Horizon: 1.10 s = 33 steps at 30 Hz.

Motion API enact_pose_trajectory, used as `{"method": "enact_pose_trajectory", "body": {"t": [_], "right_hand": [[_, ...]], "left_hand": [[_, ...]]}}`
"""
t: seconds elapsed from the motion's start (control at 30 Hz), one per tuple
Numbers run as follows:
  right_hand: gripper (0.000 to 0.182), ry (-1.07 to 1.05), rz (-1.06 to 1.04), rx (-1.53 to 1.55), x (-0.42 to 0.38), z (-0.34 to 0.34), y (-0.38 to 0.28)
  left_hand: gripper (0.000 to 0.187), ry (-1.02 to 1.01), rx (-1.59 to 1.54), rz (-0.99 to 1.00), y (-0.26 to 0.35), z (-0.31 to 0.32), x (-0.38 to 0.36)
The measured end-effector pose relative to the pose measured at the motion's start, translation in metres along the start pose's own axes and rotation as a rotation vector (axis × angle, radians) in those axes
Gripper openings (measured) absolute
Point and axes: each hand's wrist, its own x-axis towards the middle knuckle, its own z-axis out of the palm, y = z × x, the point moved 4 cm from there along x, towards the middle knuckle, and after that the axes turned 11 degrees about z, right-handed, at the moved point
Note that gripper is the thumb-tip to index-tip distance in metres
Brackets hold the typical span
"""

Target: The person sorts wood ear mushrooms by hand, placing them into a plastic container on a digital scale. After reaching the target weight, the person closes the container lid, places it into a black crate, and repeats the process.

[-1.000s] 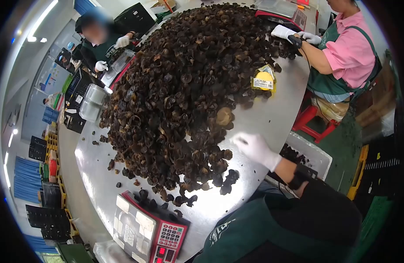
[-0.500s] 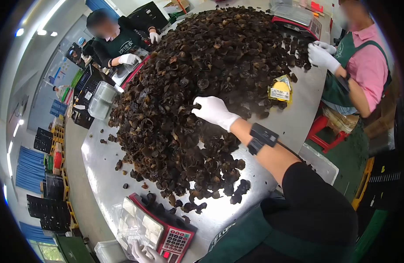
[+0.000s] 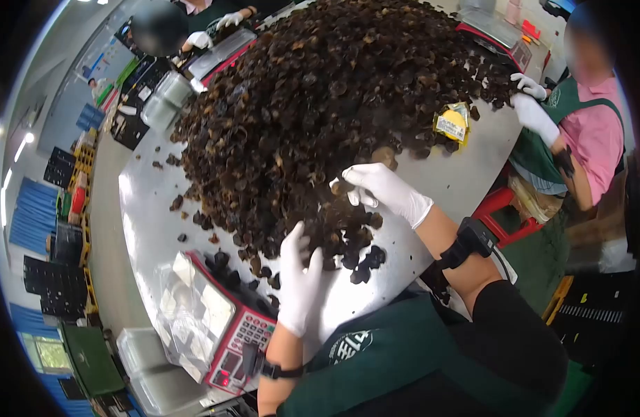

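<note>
Hundreds of dark mushrooms (image 3: 285, 125) lay heaped on the metal table (image 3: 450, 182), their loose near edge beside both my hands. My right hand (image 3: 389, 193) was curled over that edge; a brown piece (image 3: 343, 186) showed at the fingertips, though I could not tell whether I had it pinched. My left hand (image 3: 300, 281) was spread, with nothing visible in it. Pulling from low down could have made the slope slump and sent strays off the table. The strap (image 3: 281, 370) on my left arm sat right by the red scale (image 3: 249, 332), so a careless swing could have jogged the reading. The clear box (image 3: 184, 320) on it looked light enough to tip if bumped. Farther off, a slide could have buried the yellow packet (image 3: 453, 125) beside the heap.
</note>
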Motion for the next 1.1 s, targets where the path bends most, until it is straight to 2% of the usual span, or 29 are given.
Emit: {"method": "enact_pose_trajectory", "body": {"t": [0.1,0.3,0.43,0.47,0.5,0.53,0.57,0.63,0.7,0.8,0.9,1.03,1.1], "right_hand": [[0.033,0.011,-0.007,0.019,-0.007,-0.003,0.019],[0.031,-0.041,0.044,0.182,-0.027,-0.002,0.034],[0.031,-0.114,-0.009,0.059,-0.039,0.021,0.033],[0.031,-0.134,0.034,0.053,-0.042,0.027,0.034],[0.029,-0.112,0.037,0.007,-0.045,0.032,0.034],[0.029,-0.088,0.029,0.003,-0.047,0.034,0.035],[0.028,-0.063,0.021,0.002,-0.049,0.036,0.038],[0.028,-0.01,0.023,0.053,-0.051,0.036,0.044],[0.028,0.051,0.025,0.107,-0.054,0.029,0.047],[0.029,0.089,0.016,0.17,-0.064,0.009,0.047],[0.03,0.215,-0.029,0.027,-0.098,-0.027,0.04],[0.028,0.341,0.129,-0.124,-0.169,-0.091,0.059],[0.029,0.343,0.319,-0.426,-0.196,-0.136,0.093]], "left_hand": [[0.056,-0.052,0.16,0.168,-0.005,0.025,0.007],[0.055,-0.061,0.211,0.207,0.003,0.034,0.002],[0.046,0.07,-0.028,0.095,0.019,0.031,0.014],[0.042,0.073,-0.254,-0.013,0.015,0.034,0.017],[0.037,0.076,-0.481,-0.12,0.012,0.039,0.019],[0.03,0.053,-0.515,-0.171,0.009,0.04,0.02],[0.03,0.055,-0.516,-0.175,0.005,0.043,0.018],[0.025,0.124,-0.77,-0.247,-0.007,0.054,0.014],[0.023,0.175,-0.83,-0.259,-0.01,0.059,0.008],[0.022,0.213,-0.832,-0.301,-0.015,0.058,0.003],[0.024,0.225,-0.778,-0.273,-0.02,0.041,-0.004],[0.029,0.313,-0.851,-0.329,-0.032,0.016,-0.021],[0.032,0.321,-0.892,-0.351,-0.032,0.008,-0.031]]}}
